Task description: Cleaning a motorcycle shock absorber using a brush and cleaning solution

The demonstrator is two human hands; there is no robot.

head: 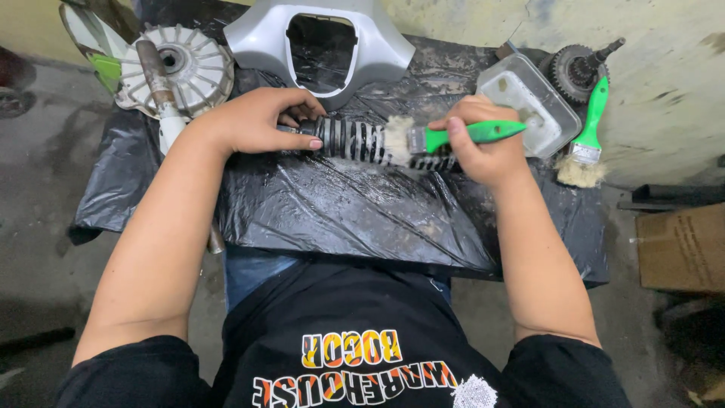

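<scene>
A black coil-spring shock absorber (pixel 355 141) lies across a table covered in black plastic sheet (pixel 340 211). My left hand (pixel 253 121) grips its left end. My right hand (pixel 483 143) holds a green-handled paintbrush (pixel 453 136), whose pale bristles rest on the middle of the spring. The shock's right end is hidden behind my right hand.
A silver plastic cover (pixel 321 41) lies at the back centre, a finned round metal part (pixel 189 68) at the back left. A clear plastic tub (pixel 529 102), a gear shaft (pixel 578 68) and a second green brush (pixel 589 132) sit at the right. A cardboard box (pixel 680 249) stands on the floor.
</scene>
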